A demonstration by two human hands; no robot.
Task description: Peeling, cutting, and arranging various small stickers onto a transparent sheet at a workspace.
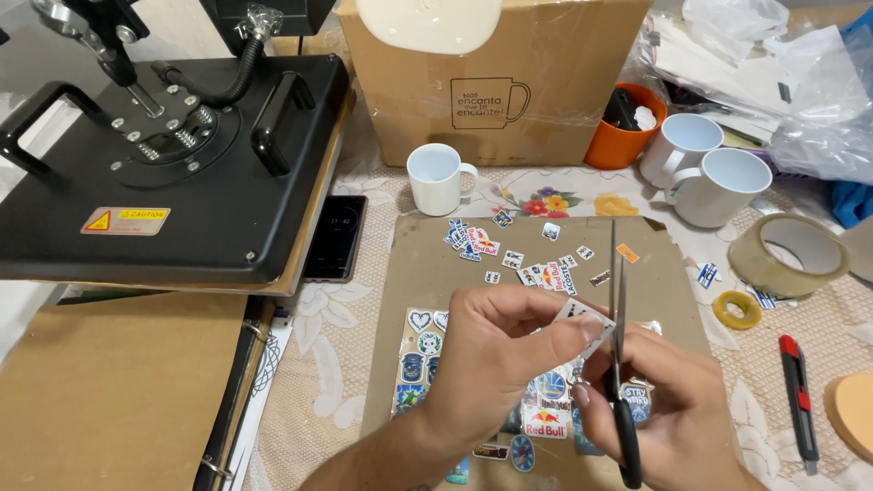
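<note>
Left hand (496, 341) pinches a small white sticker cut-out (587, 325) between thumb and fingertips. Right hand (668, 409) is closed on black-handled scissors (621, 364), blades upright, just beside the cut-out. Beneath both lies a printed sticker sheet (536, 414) on a brown board (409, 273); loose cut stickers (518, 255) lie scattered further up it. Right of the board: red-and-black utility knife (798, 400), small yellow tape roll (737, 309), large clear tape roll (789, 255). Beyond: one white mug (436, 179), contents not visible; two white mugs (705, 173); an orange cup (611, 145) holding dark items. Rearmost: brown carton (546, 55) bearing a black mug-outline label. Far left: black heat press (173, 155) with a yellow-and-red caution label.
</note>
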